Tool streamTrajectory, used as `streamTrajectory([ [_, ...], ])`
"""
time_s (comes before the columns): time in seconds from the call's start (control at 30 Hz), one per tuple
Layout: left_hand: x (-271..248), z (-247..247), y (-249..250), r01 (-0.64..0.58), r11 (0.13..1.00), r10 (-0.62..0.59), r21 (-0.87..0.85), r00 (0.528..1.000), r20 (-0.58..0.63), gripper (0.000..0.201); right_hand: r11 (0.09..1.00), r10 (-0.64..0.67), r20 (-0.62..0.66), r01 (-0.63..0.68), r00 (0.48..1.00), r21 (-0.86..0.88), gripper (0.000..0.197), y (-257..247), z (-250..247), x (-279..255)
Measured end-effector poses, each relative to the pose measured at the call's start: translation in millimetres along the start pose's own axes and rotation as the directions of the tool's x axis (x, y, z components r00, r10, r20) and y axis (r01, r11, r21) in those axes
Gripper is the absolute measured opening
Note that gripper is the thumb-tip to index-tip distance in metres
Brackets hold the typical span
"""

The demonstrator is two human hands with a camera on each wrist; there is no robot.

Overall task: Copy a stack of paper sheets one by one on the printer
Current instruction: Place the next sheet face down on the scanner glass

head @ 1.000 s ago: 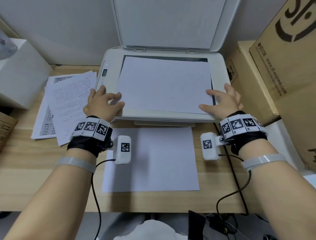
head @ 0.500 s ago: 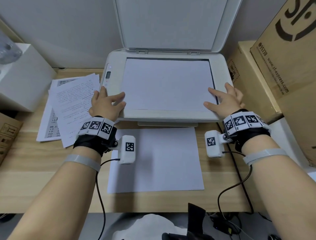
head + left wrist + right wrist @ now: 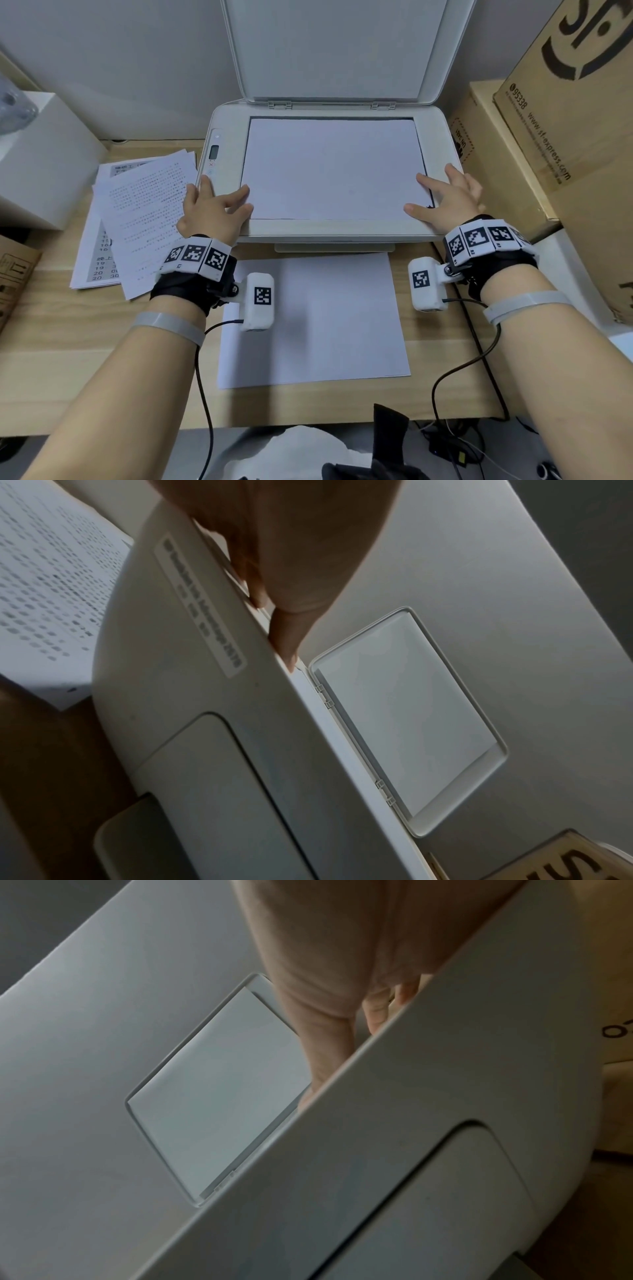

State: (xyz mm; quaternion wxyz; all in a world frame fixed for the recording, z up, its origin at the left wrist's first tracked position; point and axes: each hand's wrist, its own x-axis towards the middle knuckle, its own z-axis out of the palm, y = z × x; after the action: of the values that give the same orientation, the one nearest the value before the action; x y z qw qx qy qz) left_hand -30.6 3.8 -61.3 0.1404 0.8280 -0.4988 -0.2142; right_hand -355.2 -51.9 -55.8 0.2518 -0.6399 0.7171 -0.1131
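Since the earlier frame, sheet (image 3: 334,168) squared flat on printer (image 3: 442,144) glass; left hand (image 3: 214,212) at 9 o'clock, right hand (image 3: 445,202) at 3 o'clock, fingers spread, gripping nothing; placement step; next, presumably, lower lid (image 3: 329,48).

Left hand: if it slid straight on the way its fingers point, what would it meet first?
The left hand points up and right across the sheet; past it, probably the raised lid, though depth is unclear.
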Motion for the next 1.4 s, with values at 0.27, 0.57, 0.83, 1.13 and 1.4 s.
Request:
streamTrajectory([
  [0.27, -0.4, -2.0, -0.5, 0.004, 1.0, -0.004, -0.029, 1.0, 0.009, 0.038, 1.0, 0.001, -0.013, -0.001, 1.0, 0.004, 0.059, -1.0, 0.9, -0.2],
  [0.57, -0.7, -1.5, -1.9, -0.008, 0.999, 0.008, -0.036, 1.0, 0.007, 0.038, 1.0, 0.003, -0.02, -0.003, 1.0, -0.009, 0.059, -0.7, 1.9, 0.2],
  [0.83, -1.5, -1.8, -2.3, -0.009, 1.0, 0.009, -0.016, 1.0, 0.003, 0.04, 1.0, 0.011, -0.017, -0.012, 1.0, -0.011, 0.059, -0.9, 2.1, 1.1],
  [1.13, -1.8, -2.2, -1.9, -0.013, 1.0, 0.013, 0.0, 1.0, 0.009, 0.041, 1.0, 0.017, -0.006, -0.017, 1.0, -0.013, 0.059, -1.5, 1.9, 1.4],
  [1.4, -2.0, -1.8, -0.8, -0.006, 1.0, 0.006, -0.005, 1.0, 0.007, 0.041, 1.0, 0.017, -0.019, -0.018, 1.0, -0.009, 0.059, -2.2, 1.5, 0.6],
])
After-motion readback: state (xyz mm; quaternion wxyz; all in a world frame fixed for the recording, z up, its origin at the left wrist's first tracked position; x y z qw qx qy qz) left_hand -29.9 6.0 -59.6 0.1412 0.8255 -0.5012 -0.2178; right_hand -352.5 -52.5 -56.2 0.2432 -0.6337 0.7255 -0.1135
